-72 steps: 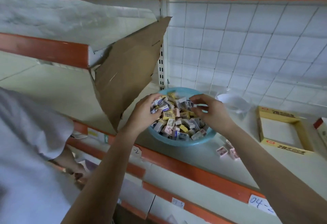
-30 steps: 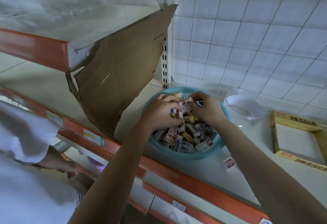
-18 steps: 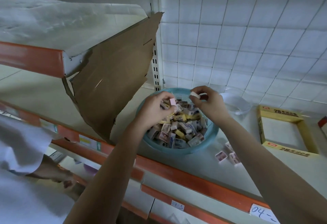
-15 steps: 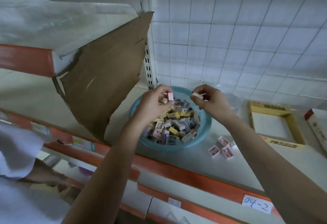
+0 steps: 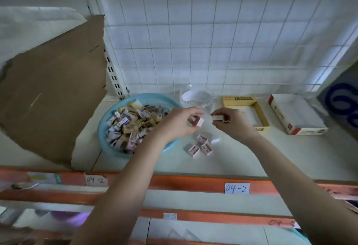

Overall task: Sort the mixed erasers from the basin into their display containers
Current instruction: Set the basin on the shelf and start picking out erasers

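Observation:
A light blue basin point(image 5: 108, 144) full of mixed boxed erasers point(image 5: 131, 126) sits on the shelf. My left hand point(image 5: 178, 123) pinches a pink eraser point(image 5: 199, 122) just right of the basin's rim. Facing it, my right hand point(image 5: 232, 122) pinches a pale eraser point(image 5: 217, 117). Both hands hover above a small group of pink erasers point(image 5: 202, 145) lying on the shelf. Behind the hands stands a clear round container point(image 5: 195, 99). To the right are a yellow display box point(image 5: 257, 109) and a white display box with red trim point(image 5: 296, 117).
A torn brown cardboard sheet point(image 5: 52, 93) leans at the left beside the basin. A white wire-grid panel point(image 5: 213, 41) backs the shelf. The orange shelf edge point(image 5: 174, 182) carries labels reading 04-2. A dark blue-printed object point(image 5: 341, 105) stands at the far right.
Both hands lifted out of the basin, each with an eraser, and moved right over the small group on the shelf. The view swung right, so the white box now shows.

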`<state>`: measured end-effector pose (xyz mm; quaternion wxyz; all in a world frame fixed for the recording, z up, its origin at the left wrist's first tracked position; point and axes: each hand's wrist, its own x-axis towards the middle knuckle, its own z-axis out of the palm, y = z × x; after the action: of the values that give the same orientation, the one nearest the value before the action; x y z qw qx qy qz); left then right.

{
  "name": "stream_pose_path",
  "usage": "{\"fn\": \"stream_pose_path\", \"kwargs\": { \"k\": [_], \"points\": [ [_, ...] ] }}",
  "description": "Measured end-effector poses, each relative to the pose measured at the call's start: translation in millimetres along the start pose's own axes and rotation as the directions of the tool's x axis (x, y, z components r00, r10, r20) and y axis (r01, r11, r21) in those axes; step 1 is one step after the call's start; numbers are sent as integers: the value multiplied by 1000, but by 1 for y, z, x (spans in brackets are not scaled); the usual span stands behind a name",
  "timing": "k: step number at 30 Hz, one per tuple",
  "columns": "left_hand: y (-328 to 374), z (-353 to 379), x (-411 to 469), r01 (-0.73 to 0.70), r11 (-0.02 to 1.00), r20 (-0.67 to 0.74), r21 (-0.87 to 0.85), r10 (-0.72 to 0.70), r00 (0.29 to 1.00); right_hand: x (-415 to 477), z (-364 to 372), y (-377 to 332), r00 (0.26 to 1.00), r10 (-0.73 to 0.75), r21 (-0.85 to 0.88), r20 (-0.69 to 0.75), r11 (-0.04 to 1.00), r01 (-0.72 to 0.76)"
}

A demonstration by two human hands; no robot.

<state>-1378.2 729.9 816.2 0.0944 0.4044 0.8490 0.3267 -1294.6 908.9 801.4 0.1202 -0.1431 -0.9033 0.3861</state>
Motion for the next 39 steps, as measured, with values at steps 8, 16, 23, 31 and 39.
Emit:
{"fn": "stream_pose_path", "kwargs": {
  "k": [8, 16, 23, 31, 39],
  "points": [
    [-7, 13, 5, -83, 891, 182, 447, 0, 983, -21, -2, 10, 986, 29, -64, 164, 998, -19],
    [-7, -2, -9, -66, 979, 103, 192, 47, 994, -20, 0, 8, 960, -14, 53, 280, 999, -1],
    [-17, -28, -31, -15, 984, -30, 177, 21, 999, -8, 8, -10, 982, -74, 89, 175, 994, 59],
    [-53, -51, -64, 80, 973, -223, 218, -31, 974, 9, 32, -53, 974, -217, 122, 66, 971, 208],
    [-81, -68, -88, 210, 962, -301, 177, -150, 942, 21, 64, -82, 924, -323, 80, 205, 946, 314]
  ]
}}
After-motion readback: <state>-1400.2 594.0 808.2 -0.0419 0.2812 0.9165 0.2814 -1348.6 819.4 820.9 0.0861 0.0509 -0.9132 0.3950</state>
